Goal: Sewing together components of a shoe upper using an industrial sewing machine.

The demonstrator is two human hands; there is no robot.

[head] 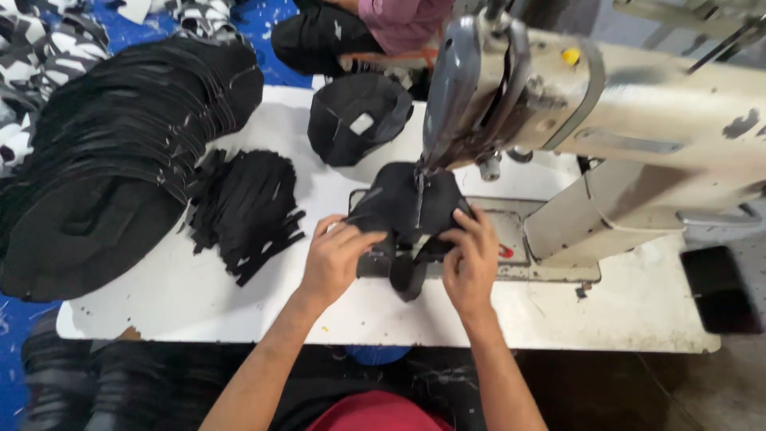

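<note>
A black fabric cap piece (411,209) lies bunched under the sewing machine's needle. It is soft and crumpled, domed upward, its lower edge hanging toward the table front

White worktable (191,307), blue paint-flecked floor (263,20) beyond it, grey floor (718,391) at right

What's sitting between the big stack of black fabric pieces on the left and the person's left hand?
A smaller heap of black fabric strips lies on the white table between the big stack and the left hand, seen in the head view.
</note>
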